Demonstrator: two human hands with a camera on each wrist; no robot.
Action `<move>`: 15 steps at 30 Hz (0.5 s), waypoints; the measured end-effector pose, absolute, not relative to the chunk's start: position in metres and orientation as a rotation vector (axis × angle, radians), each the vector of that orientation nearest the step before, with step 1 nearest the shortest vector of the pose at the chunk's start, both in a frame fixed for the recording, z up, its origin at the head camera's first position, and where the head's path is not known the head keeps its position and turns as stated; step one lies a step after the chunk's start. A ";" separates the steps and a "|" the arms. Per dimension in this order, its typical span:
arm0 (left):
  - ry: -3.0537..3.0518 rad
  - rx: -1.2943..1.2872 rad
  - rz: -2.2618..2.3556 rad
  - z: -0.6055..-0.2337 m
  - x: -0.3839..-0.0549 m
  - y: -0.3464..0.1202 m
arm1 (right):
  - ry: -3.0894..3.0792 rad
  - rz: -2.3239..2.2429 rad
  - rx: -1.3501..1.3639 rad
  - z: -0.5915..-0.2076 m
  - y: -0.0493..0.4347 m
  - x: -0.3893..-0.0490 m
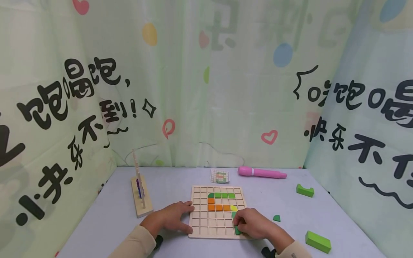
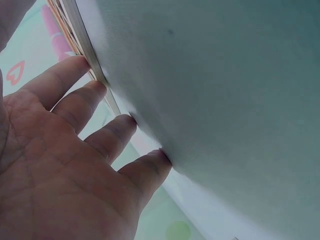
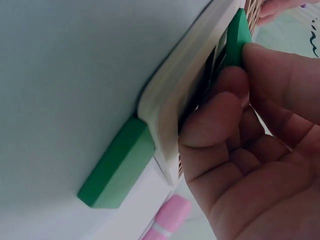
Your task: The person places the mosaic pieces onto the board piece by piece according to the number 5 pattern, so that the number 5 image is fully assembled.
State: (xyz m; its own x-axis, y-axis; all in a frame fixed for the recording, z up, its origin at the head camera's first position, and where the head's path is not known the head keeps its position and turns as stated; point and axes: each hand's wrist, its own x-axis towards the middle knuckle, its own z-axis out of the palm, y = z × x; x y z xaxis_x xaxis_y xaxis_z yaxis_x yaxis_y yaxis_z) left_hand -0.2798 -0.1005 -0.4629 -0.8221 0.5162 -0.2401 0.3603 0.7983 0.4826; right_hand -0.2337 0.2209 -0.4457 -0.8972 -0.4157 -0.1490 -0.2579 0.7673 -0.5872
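A pale wooden grid board (image 1: 200, 229) lies flat on the table, with green, orange and yellow pieces set in some of its squares. My left hand (image 1: 175, 216) rests at the board's left edge, its fingers spread and fairly straight; in the left wrist view, fingertips (image 2: 95, 87) touch the side of the board. At the lower right of the grid, my right hand (image 1: 255, 224) pinches a dark green piece (image 3: 238, 40) between thumb and fingers. Part of that piece is hidden by the fingers. Another dark green piece (image 1: 276, 218), with a rounded side, lies on the table right of the board.
Behind the board are a small printed grid card (image 1: 220, 176) and a pink marker (image 1: 262, 172). A wooden stand (image 1: 142, 197) with an upright rod is at left. Two light green blocks, one notched (image 1: 304, 190) and one rectangular (image 1: 318, 242), lie at right. Printed curtains surround the table.
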 end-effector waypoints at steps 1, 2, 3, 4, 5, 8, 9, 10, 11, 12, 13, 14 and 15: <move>2.625 0.664 0.602 -0.463 -0.280 -0.100 | 2.699 -0.832 -0.520 -0.446 0.220 -0.233; 2.625 0.664 0.602 -0.463 -0.280 -0.100 | 2.707 -0.826 -0.522 -0.446 0.220 -0.233; 2.624 0.663 0.603 -0.463 -0.280 -0.100 | 2.715 -0.820 -0.517 -0.446 0.219 -0.232; 2.623 0.661 0.603 -0.462 -0.280 -0.100 | 2.722 -0.815 -0.514 -0.446 0.218 -0.232; 2.624 0.661 0.602 -0.462 -0.280 -0.100 | 2.729 -0.813 -0.510 -0.447 0.218 -0.232; 2.626 0.666 0.601 -0.462 -0.280 -0.100 | 2.756 -0.800 -0.506 -0.450 0.216 -0.232; 2.626 0.667 0.603 -0.462 -0.280 -0.100 | 2.766 -0.794 -0.505 -0.450 0.215 -0.232; 2.628 0.670 0.605 -0.463 -0.280 -0.100 | 2.775 -0.789 -0.512 -0.451 0.215 -0.232; 2.629 0.672 0.609 -0.463 -0.280 -0.100 | 2.784 -0.784 -0.515 -0.452 0.215 -0.231; 2.629 0.672 0.613 -0.463 -0.280 -0.100 | 2.791 -0.780 -0.513 -0.453 0.214 -0.231; 2.629 0.671 0.615 -0.463 -0.280 -0.100 | 2.797 -0.778 -0.514 -0.453 0.214 -0.231; 2.628 0.670 0.619 -0.463 -0.280 -0.100 | 2.804 -0.774 -0.514 -0.454 0.214 -0.231; 2.628 0.668 0.618 -0.463 -0.280 -0.100 | 2.809 -0.772 -0.514 -0.454 0.214 -0.231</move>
